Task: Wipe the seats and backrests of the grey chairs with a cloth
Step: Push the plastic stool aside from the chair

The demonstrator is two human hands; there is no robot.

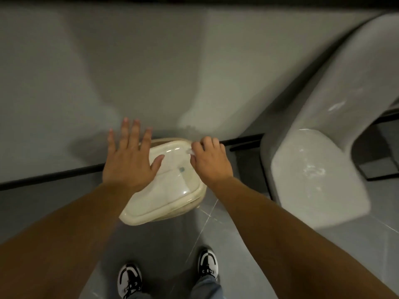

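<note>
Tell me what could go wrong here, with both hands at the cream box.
1. The box juts past the grey surface above the floor, so a push could drop it.
2. Only the right hand pinches the lid's far edge; the left hand lies open beside it, so the box may shift.
3. No cloth is clearly visible, so wiping cannot start.

No text, label or number is legible anywhere.

Light: dim, greyish, indoor.
Glare: highlights on cream lid and grey chair at right.
Blur: soft throughout, motion smear right.
Edges: wide-angle bending.
</note>
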